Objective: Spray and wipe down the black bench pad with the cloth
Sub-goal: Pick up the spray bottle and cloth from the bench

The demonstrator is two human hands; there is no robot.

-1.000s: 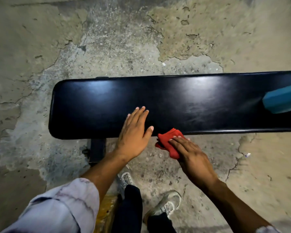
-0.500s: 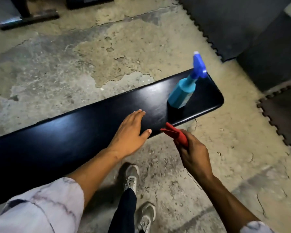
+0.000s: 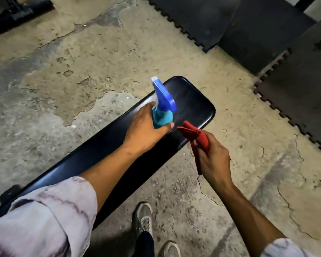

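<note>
The black bench pad runs diagonally from lower left to its rounded end at centre right. My left hand is wrapped around the teal body of a spray bottle with a blue trigger head, which stands upright on the pad near that end. My right hand holds a red cloth pinched in its fingers just off the pad's near edge, beside the bottle. The bottle's base is hidden behind my left hand.
Cracked, patchy concrete floor surrounds the bench. Black interlocking rubber mats lie at the upper right. A dark equipment foot sits at the top left. My shoes stand below the bench's near edge.
My left hand has left the pad's surface and closed around the spray bottle. My view has swung toward the bench's right end. The right hand has kept the red cloth, lifted beside the edge.
</note>
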